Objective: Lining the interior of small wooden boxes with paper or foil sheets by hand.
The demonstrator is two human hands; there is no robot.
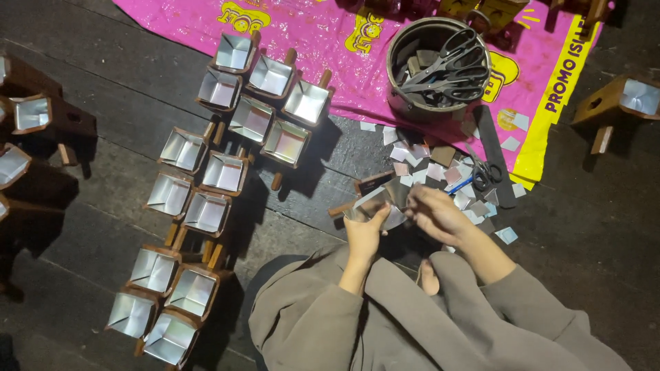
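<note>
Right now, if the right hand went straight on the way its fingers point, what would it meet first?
The right hand points left, so it would first meet the shiny silver piece already at its fingers, then the left hand. Depth is hard to judge.

A metal pot (pixel 405 96) holding scissors (pixel 447 69) stands on a pink plastic sheet (pixel 330 41); foil-lined wooden boxes (pixel 223 172) stand in rows on the dark plank floor (pixel 103 110).

One wooden box (pixel 375 196), brown, with a stick handle poking out to its left, tilted and held just above the dark plank floor, in front of the person's lap. Shiny silver foil lining (pixel 371 206) fills its open mouth, curved and reflective. Left hand (pixel 364 233) grips it from below; right hand (pixel 434 214) pinches the foil's right edge.
</note>
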